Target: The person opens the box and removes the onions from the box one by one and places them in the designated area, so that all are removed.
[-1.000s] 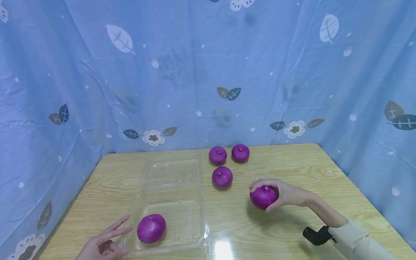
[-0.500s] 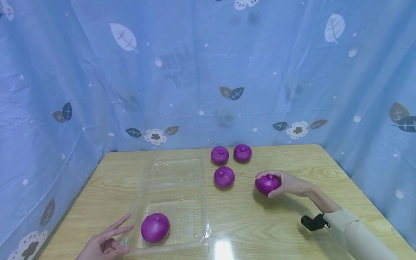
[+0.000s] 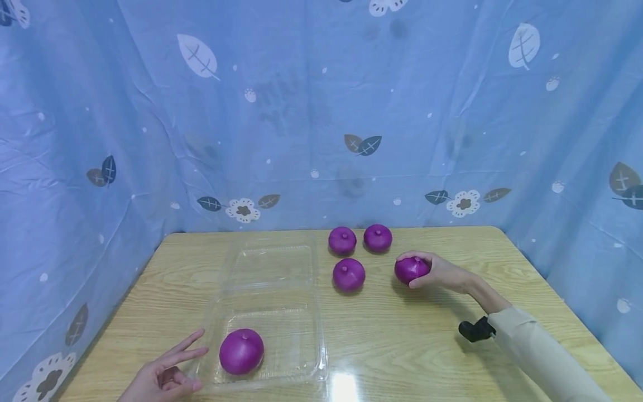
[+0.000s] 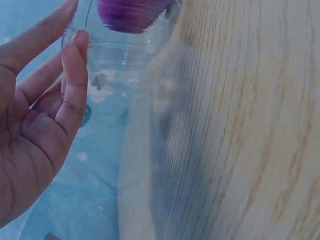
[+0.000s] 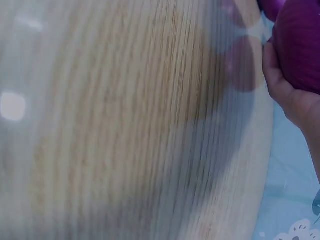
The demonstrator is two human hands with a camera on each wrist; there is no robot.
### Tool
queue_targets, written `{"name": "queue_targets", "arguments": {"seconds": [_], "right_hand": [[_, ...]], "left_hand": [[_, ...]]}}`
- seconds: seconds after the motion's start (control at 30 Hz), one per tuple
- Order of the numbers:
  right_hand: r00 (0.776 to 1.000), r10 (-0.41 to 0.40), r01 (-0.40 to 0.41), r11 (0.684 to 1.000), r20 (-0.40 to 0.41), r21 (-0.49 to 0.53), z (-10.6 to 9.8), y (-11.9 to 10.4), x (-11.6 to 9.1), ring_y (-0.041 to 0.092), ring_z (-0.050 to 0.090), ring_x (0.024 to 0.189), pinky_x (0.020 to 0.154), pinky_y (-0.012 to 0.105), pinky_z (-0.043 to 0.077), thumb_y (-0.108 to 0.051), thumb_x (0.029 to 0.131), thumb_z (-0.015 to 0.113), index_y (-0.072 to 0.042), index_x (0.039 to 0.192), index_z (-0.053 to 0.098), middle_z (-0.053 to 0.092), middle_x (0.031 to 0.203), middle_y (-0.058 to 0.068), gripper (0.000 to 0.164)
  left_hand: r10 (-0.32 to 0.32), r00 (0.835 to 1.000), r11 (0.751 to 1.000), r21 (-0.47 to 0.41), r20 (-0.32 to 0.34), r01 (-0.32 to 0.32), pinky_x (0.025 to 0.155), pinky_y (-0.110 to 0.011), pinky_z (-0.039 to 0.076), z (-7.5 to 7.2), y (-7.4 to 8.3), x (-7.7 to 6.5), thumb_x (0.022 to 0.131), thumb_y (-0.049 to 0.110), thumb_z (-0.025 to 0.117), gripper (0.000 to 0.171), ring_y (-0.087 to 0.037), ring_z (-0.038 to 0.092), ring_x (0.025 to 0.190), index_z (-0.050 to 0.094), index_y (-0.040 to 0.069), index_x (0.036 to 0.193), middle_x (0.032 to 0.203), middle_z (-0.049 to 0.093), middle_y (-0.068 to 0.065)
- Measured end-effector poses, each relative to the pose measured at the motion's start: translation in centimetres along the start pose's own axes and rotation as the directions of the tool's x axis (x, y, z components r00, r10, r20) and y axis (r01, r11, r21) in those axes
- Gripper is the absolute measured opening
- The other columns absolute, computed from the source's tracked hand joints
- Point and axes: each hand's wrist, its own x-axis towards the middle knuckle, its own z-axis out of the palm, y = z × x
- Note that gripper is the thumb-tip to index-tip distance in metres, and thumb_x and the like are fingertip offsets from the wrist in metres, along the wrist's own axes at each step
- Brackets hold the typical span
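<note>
Near the right side of the table, my right hand (image 3: 442,273) grips a purple onion (image 3: 411,270), thumb and fingers round its sides. The right wrist view shows the same onion (image 5: 302,45) cut off at the upper right edge. My left hand (image 3: 163,374) touches the near left edge of a clear plastic clamshell box (image 3: 324,357), its upper fingers stretched out. In the left wrist view, the fingertips of this hand (image 4: 40,120) are right at the box's rim. One purple onion (image 3: 241,351) sits in the near half of the box, at its left side.
Three more purple onions stand loose behind: one onion (image 3: 349,274) in front, another onion (image 3: 342,240) and a third onion (image 3: 378,238) near the far edge. The box's lid half (image 3: 273,263) lies open toward the back. A blue patterned curtain (image 3: 301,111) surrounds the wooden table (image 3: 387,357).
My right hand has moved away from me toward the far side with its onion. The left hand keeps its place at the box, and the view has shifted slightly.
</note>
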Motion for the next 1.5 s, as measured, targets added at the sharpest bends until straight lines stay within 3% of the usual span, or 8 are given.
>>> {"name": "queue_targets", "arguments": {"seconds": [0.2,0.53,0.8,1.07,1.3,1.5], "right_hand": [[1.0,0.003,-0.003,0.998,0.009,-0.062,0.2,0.0,0.6,0.027,0.049,0.12,0.094,0.033,0.045,-0.012,0.08,0.078,-0.002,0.135,0.05,0.05,0.134,0.017,0.063],[0.995,-0.031,0.032,0.999,0.1,-0.011,0.3,-0.2,0.9,0.046,0.037,0.128,0.096,0.039,0.044,-0.006,0.082,0.072,0.004,0.143,0.033,0.031,0.145,0.029,0.073],[0.998,-0.015,0.018,0.998,0.067,-0.057,0.5,0.2,1.0,0.041,0.045,0.12,0.086,0.042,0.051,-0.005,0.08,0.074,-0.005,0.142,0.042,0.032,0.143,0.027,0.069],[0.999,-0.044,0.042,0.994,-0.015,-0.104,1.1,0.6,2.1,0.04,0.041,0.124,0.095,0.04,0.044,-0.008,0.075,0.08,-0.007,0.14,0.048,0.044,0.141,0.02,0.072],[0.997,-0.062,0.058,0.993,-0.039,-0.099,1.6,0.5,2.5,0.041,0.043,0.121,0.081,0.039,0.053,-0.005,0.073,0.081,-0.005,0.138,0.049,0.041,0.14,0.025,0.072],[0.993,-0.091,0.08,0.987,-0.075,-0.136,2.3,0.5,3.1,0.043,0.042,0.123,0.088,0.038,0.05,-0.006,0.072,0.083,-0.007,0.14,0.048,0.04,0.142,0.024,0.077]], "left_hand": [[0.007,1.0,1.0,0.002,0.001,-0.007,0.042,-0.028,0.046,0.1,0.0,0.0,0.082,-0.016,0.062,0.047,-0.008,0.058,0.059,0.056,-0.005,0.128,0.145,0.038,0.027],[-0.012,1.0,1.0,0.011,-0.018,0.012,0.043,-0.027,0.046,0.2,-0.1,-0.1,0.082,-0.016,0.062,0.046,-0.003,0.055,0.059,0.057,-0.005,0.127,0.144,0.039,0.027],[0.018,1.0,1.0,0.012,-0.002,-0.018,0.046,-0.026,0.048,0.1,-0.2,0.0,0.081,-0.017,0.062,0.049,-0.002,0.055,0.06,0.057,-0.005,0.128,0.145,0.039,0.025],[0.002,1.0,1.0,-0.011,-0.001,-0.002,0.048,-0.025,0.049,0.2,-0.3,0.0,0.082,-0.018,0.061,0.048,-0.001,0.056,0.062,0.056,-0.005,0.128,0.145,0.039,0.026],[-0.002,0.999,0.999,-0.038,0.033,0.004,0.051,-0.025,0.051,0.0,-0.3,0.0,0.084,-0.017,0.059,0.047,-0.001,0.056,0.063,0.054,-0.006,0.13,0.146,0.037,0.027],[-0.004,0.999,0.999,-0.043,0.034,0.005,0.05,-0.026,0.051,0.0,-0.4,0.0,0.084,-0.017,0.059,0.047,0.0,0.056,0.063,0.054,-0.006,0.13,0.145,0.037,0.027]]}}
